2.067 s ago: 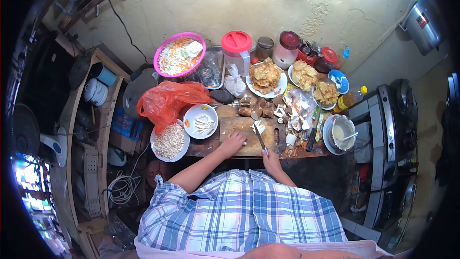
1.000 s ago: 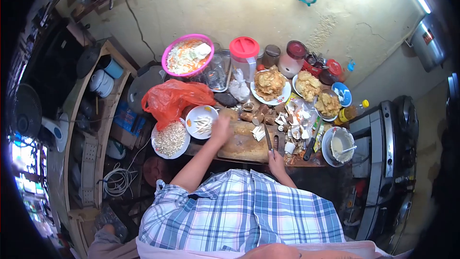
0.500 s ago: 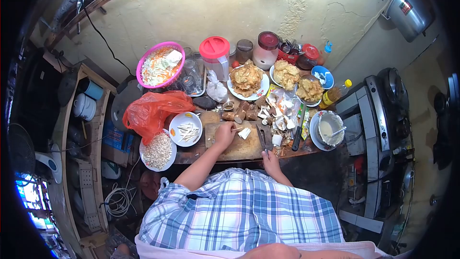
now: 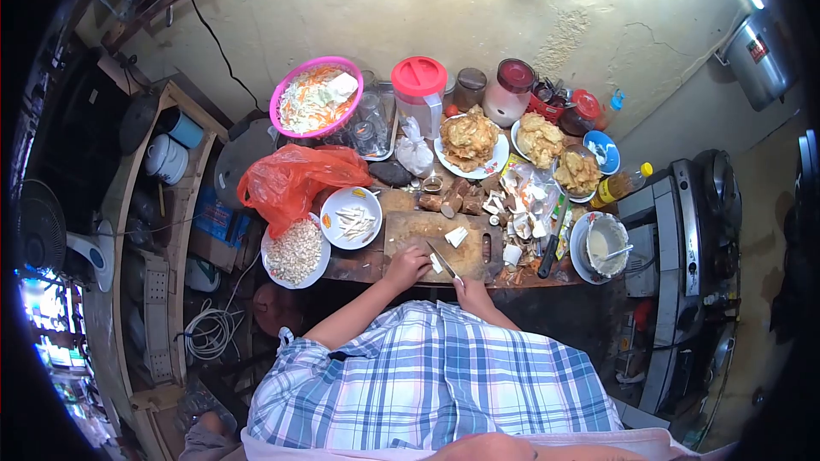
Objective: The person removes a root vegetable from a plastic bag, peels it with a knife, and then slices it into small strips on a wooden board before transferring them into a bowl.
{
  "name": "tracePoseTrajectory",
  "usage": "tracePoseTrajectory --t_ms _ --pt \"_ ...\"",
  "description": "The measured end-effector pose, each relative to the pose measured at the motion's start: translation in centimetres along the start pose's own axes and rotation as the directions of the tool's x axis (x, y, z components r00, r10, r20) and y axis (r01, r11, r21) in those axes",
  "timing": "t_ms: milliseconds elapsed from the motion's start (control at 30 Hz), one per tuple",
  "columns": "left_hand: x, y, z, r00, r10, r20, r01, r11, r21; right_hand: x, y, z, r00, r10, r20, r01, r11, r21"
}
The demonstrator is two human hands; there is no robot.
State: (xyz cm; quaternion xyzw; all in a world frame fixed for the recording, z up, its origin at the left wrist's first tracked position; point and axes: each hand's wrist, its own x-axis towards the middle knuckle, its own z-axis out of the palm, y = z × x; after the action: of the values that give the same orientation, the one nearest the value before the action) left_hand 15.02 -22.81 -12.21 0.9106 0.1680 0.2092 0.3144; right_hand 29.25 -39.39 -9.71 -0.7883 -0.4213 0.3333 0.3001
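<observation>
My right hand (image 4: 473, 295) grips a knife (image 4: 446, 266), its blade slanting up and left over the wooden cutting board (image 4: 401, 230). With fingers curled, my left hand (image 4: 409, 267) rests on the board's near left part, at a small white piece of what looks like cassava (image 4: 436, 263) beside the blade. More cut white pieces (image 4: 456, 237) lie farther back on the board. To the left, a white bowl (image 4: 331, 205) contains thin white sticks (image 4: 354, 223). Unpeeled brown root chunks (image 4: 449, 203) sit just behind the board.
At left are a plate of small diced pieces (image 4: 295, 252), a red plastic bag (image 4: 299, 179) and a pink basin (image 4: 275, 111) of shredded vegetables. Fried food (image 4: 470, 138) stands behind. Peelings (image 4: 521, 224), a black-handled knife (image 4: 548, 265) and a batter bowl (image 4: 605, 248) are at right.
My left hand has moved down toward the board's near edge. The knife has swung from the board's right side to beside my left fingers. The view has shifted slightly.
</observation>
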Motion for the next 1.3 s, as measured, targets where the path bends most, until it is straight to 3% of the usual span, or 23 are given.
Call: tracePoseTrajectory --t_ms 100,267,367,433,533,667,733,967,1300 --pt "-0.1 0.3 0.5 0.998 -0.013 -0.06 0.013 1.0 0.003 -0.1 0.0 0.6 1.0 -0.026 0.004 0.026 0.999 -0.021" --pt "0.1 0.0 0.4 0.995 0.02 -0.1 -0.022 1.0 -0.014 -0.8 -1.7 0.5 0.998 0.062 0.001 -0.061 0.983 -0.175" --pt "1.3 0.2 -0.2 0.982 -0.011 -0.191 -0.017 0.989 -0.145 -0.9 -2.1 0.9 0.994 0.108 -0.01 -0.107 0.956 -0.272" --pt "3.1 0.4 -0.2 0.904 -0.279 -0.325 0.199 0.945 -0.258 -1.0 -2.4 0.9 0.992 0.123 -0.016 -0.123 0.953 -0.277" --pt "7.0 0.8 0.7 0.891 -0.285 -0.353 0.176 0.934 -0.31 -1.2 -2.7 1.1 0.989 0.144 -0.02 -0.144 0.949 -0.28" --pt "9.5 0.9 2.4 0.943 -0.258 -0.211 0.199 0.944 -0.262 -1.2 -2.2 1.5 0.988 0.152 -0.035 -0.156 0.946 -0.286" --pt "9.8 0.8 3.2 0.977 -0.153 -0.147 0.136 0.983 -0.122 -1.3 -1.5 1.9 0.99 0.137 -0.046 -0.144 0.949 -0.282" --pt "9.4 -0.8 4.2 0.959 -0.179 -0.219 0.13 0.967 -0.218 -1.1 -1.7 2.3 0.995 0.084 -0.062 -0.101 0.932 -0.349" --pt "9.3 -1.3 3.6 0.987 -0.075 -0.142 0.049 0.982 -0.185 -0.7 -1.5 2.5 0.998 0.037 -0.046 -0.053 0.907 -0.418"
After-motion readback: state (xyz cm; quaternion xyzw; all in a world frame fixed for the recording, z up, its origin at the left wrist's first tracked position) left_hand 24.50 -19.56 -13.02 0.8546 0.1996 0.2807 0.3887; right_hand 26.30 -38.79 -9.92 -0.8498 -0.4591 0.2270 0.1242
